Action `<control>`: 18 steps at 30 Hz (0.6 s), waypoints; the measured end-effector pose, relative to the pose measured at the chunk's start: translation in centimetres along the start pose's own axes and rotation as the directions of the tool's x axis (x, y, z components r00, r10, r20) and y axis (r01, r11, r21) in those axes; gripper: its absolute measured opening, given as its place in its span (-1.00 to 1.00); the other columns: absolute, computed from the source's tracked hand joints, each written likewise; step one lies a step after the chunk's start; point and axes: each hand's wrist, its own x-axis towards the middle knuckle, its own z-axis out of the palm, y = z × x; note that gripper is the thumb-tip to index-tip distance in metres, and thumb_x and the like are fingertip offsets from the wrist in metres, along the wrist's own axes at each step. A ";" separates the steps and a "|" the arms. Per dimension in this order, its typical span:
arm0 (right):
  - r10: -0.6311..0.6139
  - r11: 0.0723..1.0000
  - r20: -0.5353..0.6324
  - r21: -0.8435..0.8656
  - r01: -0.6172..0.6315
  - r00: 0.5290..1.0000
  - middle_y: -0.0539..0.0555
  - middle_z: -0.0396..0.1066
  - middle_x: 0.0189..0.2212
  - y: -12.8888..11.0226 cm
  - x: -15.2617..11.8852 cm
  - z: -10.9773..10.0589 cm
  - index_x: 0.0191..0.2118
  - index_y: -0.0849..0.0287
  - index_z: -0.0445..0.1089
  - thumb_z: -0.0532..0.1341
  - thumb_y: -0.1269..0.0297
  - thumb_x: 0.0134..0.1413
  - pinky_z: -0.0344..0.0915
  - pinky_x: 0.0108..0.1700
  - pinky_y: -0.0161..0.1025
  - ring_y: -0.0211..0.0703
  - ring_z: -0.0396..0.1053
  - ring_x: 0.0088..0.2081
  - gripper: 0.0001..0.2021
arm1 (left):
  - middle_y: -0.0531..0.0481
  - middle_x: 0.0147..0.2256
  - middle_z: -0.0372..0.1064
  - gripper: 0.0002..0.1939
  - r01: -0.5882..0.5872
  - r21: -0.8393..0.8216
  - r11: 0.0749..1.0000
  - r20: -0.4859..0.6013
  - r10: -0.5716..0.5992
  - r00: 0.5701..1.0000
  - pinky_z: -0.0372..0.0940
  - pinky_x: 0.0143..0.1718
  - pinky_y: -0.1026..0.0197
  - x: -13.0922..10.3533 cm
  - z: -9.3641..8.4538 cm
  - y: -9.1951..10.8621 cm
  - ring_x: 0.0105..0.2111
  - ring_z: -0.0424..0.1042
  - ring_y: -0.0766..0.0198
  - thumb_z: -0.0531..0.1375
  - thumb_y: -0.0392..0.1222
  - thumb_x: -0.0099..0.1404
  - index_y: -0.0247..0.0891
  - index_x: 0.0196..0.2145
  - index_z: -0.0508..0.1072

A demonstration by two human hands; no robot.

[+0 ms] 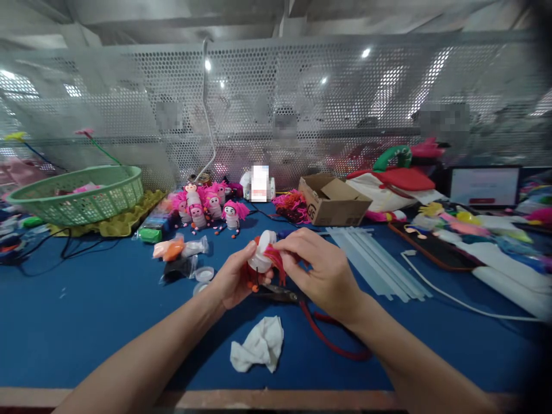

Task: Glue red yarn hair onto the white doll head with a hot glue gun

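Between my hands, over the middle of the blue table, is a small doll (260, 262) with a white, rounded body, orange bits at its lower end and pink yarn strands (276, 261) on it. My left hand (237, 275) is closed around the doll from the left. With thumb and forefinger, my right hand (321, 270) pinches the pink strands. Scissors (280, 293) with red handles lie on the table under and behind my right hand. A crumpled white cloth (259, 345) rests nearer to me. The doll's underside is partly hidden by my fingers.
Several pink-haired dolls (198, 215) stand at the back left, near a green basket (77, 198). Clear plastic lids (204, 273) and bagged clay (172, 248) lie left of my hands. To the right are a cardboard box (334, 201), translucent sticks (375, 261) and a white cable (448, 302).
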 end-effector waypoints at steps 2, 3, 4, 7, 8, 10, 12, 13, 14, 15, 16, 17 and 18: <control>0.000 1.000 0.000 -0.001 0.000 1.000 0.10 0.35 -0.50 0.0 0.0 0.0 -0.38 0.26 0.36 0.06 0.50 0.05 0.30 -0.36 -0.30 -0.25 0.32 -0.42 -0.85 | -0.05 -0.58 0.39 -0.68 -0.011 -0.010 1.000 0.000 0.011 1.000 0.15 -0.75 0.43 0.0 0.1 0.0 -0.65 0.37 0.35 0.13 -0.03 0.13 -0.37 -0.31 0.39; 0.001 1.000 0.001 -0.001 -0.001 1.000 0.10 0.35 -0.50 0.0 0.0 0.0 -0.38 0.26 0.36 0.06 0.51 0.05 0.30 -0.36 -0.30 -0.25 0.31 -0.41 -0.85 | -0.04 -0.57 0.40 -0.69 -0.017 -0.016 1.000 -0.001 0.017 1.000 0.17 -0.73 0.42 0.0 0.1 0.0 -0.65 0.37 0.34 0.14 -0.04 0.12 -0.37 -0.32 0.39; 0.002 1.000 0.005 -0.002 -0.002 1.000 0.10 0.35 -0.50 0.0 0.0 0.0 -0.37 0.26 0.36 0.06 0.51 0.05 0.30 -0.36 -0.29 -0.24 0.31 -0.41 -0.85 | -0.04 -0.57 0.40 -0.70 -0.021 -0.020 1.000 -0.002 0.021 1.000 0.18 -0.72 0.41 0.0 0.2 0.1 -0.65 0.37 0.34 0.15 -0.04 0.12 -0.37 -0.32 0.39; 0.004 1.000 0.018 -0.005 -0.004 1.000 0.11 0.35 -0.48 0.0 -0.1 -0.1 -0.33 0.28 0.37 0.07 0.52 0.03 0.30 -0.34 -0.27 -0.23 0.31 -0.39 -0.85 | -0.04 -0.56 0.40 -0.71 -0.032 -0.028 0.999 0.004 0.032 0.999 0.22 -0.68 0.40 0.0 0.3 0.1 -0.63 0.38 0.35 0.16 -0.06 0.12 -0.38 -0.33 0.38; 0.008 1.000 0.016 -0.007 -0.008 1.000 0.11 0.35 -0.46 0.0 -0.1 -0.1 -0.32 0.28 0.37 0.07 0.53 0.02 0.31 -0.35 -0.28 -0.24 0.31 -0.39 -0.85 | -0.03 -0.56 0.41 -0.71 -0.035 -0.031 0.999 0.005 0.035 0.999 0.22 -0.66 0.40 0.0 0.3 0.1 -0.63 0.38 0.35 0.15 -0.06 0.12 -0.38 -0.33 0.38; 0.023 1.000 0.004 -0.021 -0.023 1.000 0.12 0.33 -0.41 0.0 -0.1 -0.2 -0.30 0.27 0.38 0.09 0.52 0.01 0.30 -0.39 -0.30 -0.27 0.30 -0.42 -0.84 | -0.03 -0.57 0.40 -0.71 -0.042 -0.034 0.999 0.004 0.042 0.999 0.23 -0.66 0.39 0.0 0.3 0.1 -0.63 0.38 0.35 0.15 -0.06 0.13 -0.38 -0.32 0.38; 0.038 0.998 -0.012 -0.045 -0.038 0.999 0.12 0.31 -0.35 -0.1 -0.1 -0.3 -0.28 0.24 0.39 0.10 0.51 0.00 0.29 -0.44 -0.32 -0.32 0.27 -0.47 -0.83 | -0.03 -0.57 0.40 -0.71 -0.033 -0.027 0.999 0.002 0.033 0.999 0.21 -0.68 0.40 0.0 0.3 0.1 -0.64 0.38 0.34 0.14 -0.05 0.13 -0.37 -0.32 0.38; 0.038 0.998 -0.017 -0.055 -0.039 0.999 0.12 0.30 -0.33 -0.1 -0.1 -0.3 -0.28 0.23 0.39 0.11 0.50 -0.01 0.29 -0.45 -0.33 -0.33 0.26 -0.48 -0.83 | -0.03 -0.57 0.40 -0.70 -0.026 -0.020 0.999 0.002 0.026 1.000 0.20 -0.70 0.40 0.0 0.3 0.1 -0.64 0.38 0.34 0.14 -0.05 0.13 -0.37 -0.32 0.38; 0.035 0.997 -0.018 -0.064 -0.036 0.999 0.13 0.30 -0.32 -0.1 -0.1 -0.3 -0.28 0.23 0.40 0.11 0.51 -0.02 0.28 -0.46 -0.33 -0.33 0.27 -0.48 -0.82 | -0.03 -0.57 0.40 -0.69 -0.021 -0.015 1.000 0.002 0.021 1.000 0.19 -0.71 0.41 -0.1 0.3 0.1 -0.64 0.38 0.34 0.13 -0.04 0.13 -0.37 -0.32 0.38; 0.029 0.997 -0.017 -0.072 -0.030 0.999 0.13 0.30 -0.32 -0.1 -0.1 -0.3 -0.28 0.23 0.40 0.11 0.51 -0.02 0.28 -0.45 -0.33 -0.32 0.28 -0.46 -0.82 | -0.03 -0.57 0.40 -0.69 -0.018 -0.010 1.000 0.001 0.018 1.000 0.18 -0.72 0.42 -0.1 0.3 0.1 -0.65 0.38 0.34 0.13 -0.03 0.13 -0.37 -0.32 0.38; 0.023 0.997 -0.012 -0.077 -0.024 1.000 0.13 0.30 -0.32 -0.1 -0.1 -0.2 -0.28 0.24 0.40 0.11 0.52 -0.02 0.29 -0.44 -0.33 -0.30 0.30 -0.43 -0.81 | -0.03 -0.58 0.40 -0.69 -0.017 -0.006 1.000 0.000 0.017 1.000 0.17 -0.72 0.42 -0.1 0.3 0.1 -0.65 0.38 0.34 0.13 -0.03 0.13 -0.37 -0.32 0.38; 0.018 0.997 -0.005 -0.081 -0.018 1.000 0.13 0.31 -0.33 -0.1 -0.1 -0.2 -0.28 0.24 0.41 0.10 0.53 -0.02 0.29 -0.42 -0.33 -0.27 0.31 -0.40 -0.81 | -0.03 -0.58 0.39 -0.69 -0.016 -0.003 1.000 -0.001 0.016 1.000 0.16 -0.73 0.43 -0.1 0.3 0.1 -0.65 0.38 0.34 0.13 -0.02 0.13 -0.37 -0.31 0.38; 0.014 0.996 0.005 -0.084 -0.013 1.000 0.13 0.31 -0.34 0.0 -0.1 -0.2 -0.28 0.24 0.41 0.10 0.53 -0.01 0.29 -0.40 -0.32 -0.25 0.32 -0.38 -0.80 | -0.03 -0.58 0.39 -0.68 -0.014 0.001 1.000 -0.003 0.014 1.000 0.15 -0.74 0.44 -0.1 0.2 0.1 -0.65 0.38 0.34 0.13 -0.02 0.13 -0.37 -0.31 0.38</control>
